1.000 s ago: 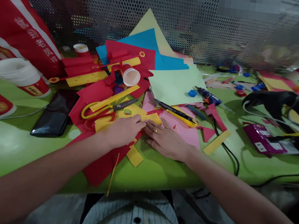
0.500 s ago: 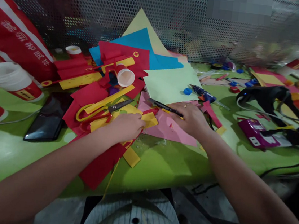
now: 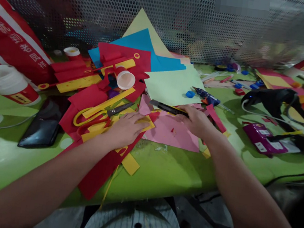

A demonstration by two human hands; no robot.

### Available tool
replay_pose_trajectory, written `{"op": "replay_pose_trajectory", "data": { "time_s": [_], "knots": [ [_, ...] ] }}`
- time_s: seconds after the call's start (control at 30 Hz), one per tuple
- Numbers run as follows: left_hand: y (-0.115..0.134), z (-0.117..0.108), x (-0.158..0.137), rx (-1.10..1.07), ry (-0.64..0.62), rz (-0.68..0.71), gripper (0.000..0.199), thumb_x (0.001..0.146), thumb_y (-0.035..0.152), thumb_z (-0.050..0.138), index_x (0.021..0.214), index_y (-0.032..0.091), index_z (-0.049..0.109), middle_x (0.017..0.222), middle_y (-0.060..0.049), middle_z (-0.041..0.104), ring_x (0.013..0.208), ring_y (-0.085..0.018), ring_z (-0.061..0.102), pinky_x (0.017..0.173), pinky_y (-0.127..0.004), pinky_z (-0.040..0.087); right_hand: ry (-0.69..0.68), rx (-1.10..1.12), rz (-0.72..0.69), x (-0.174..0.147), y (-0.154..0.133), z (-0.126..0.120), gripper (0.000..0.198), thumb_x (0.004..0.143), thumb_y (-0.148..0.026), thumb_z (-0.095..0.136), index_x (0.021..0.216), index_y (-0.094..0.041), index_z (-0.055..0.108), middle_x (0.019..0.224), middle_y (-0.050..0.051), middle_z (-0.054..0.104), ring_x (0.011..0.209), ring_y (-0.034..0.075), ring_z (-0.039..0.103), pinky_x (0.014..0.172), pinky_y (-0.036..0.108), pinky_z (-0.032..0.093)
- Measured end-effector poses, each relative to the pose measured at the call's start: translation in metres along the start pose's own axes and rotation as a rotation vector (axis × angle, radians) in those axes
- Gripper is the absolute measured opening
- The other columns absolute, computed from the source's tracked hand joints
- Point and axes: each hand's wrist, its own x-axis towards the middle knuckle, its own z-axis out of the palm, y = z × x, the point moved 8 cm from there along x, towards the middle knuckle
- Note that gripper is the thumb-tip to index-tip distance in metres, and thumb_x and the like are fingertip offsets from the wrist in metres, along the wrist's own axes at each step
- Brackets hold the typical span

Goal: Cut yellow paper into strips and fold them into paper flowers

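My right hand is closed around the rear end of a black utility knife, whose tip points left above a pink paper sheet. To the left, my left hand lies with its fingers stretched over pieces of yellow paper and red paper. Just behind it are yellow-handled scissors, partly under a yellow strip. A second, red handle shows beside them. What lies under my left palm is hidden.
Left are a black phone, stacked paper cups and a red bag. Behind lie a tipped cup, pale green paper and a glue gun. Right stands a purple power strip with cables.
My left hand has shifted slightly left and its fingers have spread more. The utility knife remains in my right hand near the same spot. The view has moved a little.
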Motion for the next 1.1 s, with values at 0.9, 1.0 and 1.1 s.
{"op": "replay_pose_trajectory", "data": {
  "time_s": [0.9,1.0,1.1],
  "knots": [
    [-0.004,0.005,-0.002,-0.053,-0.022,0.003,0.047,0.083,0.004,0.034,0.123,0.019,0.054,0.125,-0.011,0.054,0.12,-0.024,0.044,0.098,-0.045,0.039,-0.155,-0.143,-0.156,0.002,-0.008,0.017,0.031,0.087,-0.04,0.038,0.08,-0.02,0.061,0.083,0.007,0.066,0.075,0.018,0.059,0.053,0.026,0.035],
    [-0.004,0.006,-0.002,-0.043,-0.04,0.001,0.049,0.08,0.002,0.037,0.123,0.019,0.054,0.127,-0.012,0.053,0.12,-0.026,0.044,0.098,-0.046,0.038,-0.187,-0.128,-0.166,0.003,-0.009,0.018,0.032,0.087,-0.04,0.037,0.08,-0.02,0.061,0.083,0.007,0.066,0.075,0.018,0.059,0.054,0.026,0.035],
    [-0.004,0.007,-0.002,-0.043,-0.039,0.003,0.051,0.08,0.001,0.036,0.122,0.021,0.055,0.13,-0.011,0.05,0.122,-0.027,0.042,0.099,-0.045,0.037,-0.225,-0.118,-0.182,0.003,-0.009,0.019,0.032,0.087,-0.039,0.037,0.08,-0.02,0.061,0.082,0.006,0.066,0.072,0.017,0.058,0.054,0.026,0.035]
  ]
}}
